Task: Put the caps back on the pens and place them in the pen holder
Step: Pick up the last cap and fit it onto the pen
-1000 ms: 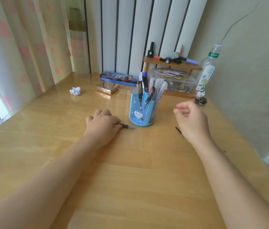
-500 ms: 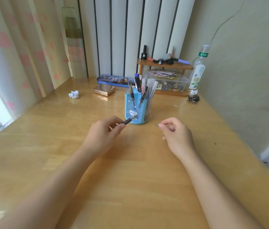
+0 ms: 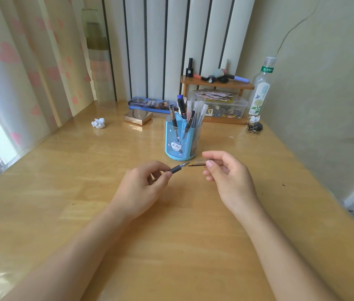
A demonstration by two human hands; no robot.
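Note:
My left hand grips an uncapped pen with a dark grip, its tip pointing right and slightly up. My right hand pinches a clear pen cap with a dark clip, its mouth facing left. The pen tip and the cap's clip end lie almost touching, just in front of the blue pen holder. The holder bears a cat picture and has several pens standing in it.
On the wooden desk lie a crumpled paper ball, a gold compact and a blue tin. A small wooden shelf, a clear box and a plastic bottle stand at the back right.
My left hand lifted the pen off the desk. My right hand picked up the cap, and both hands came together in front of the holder until tip and cap nearly meet.

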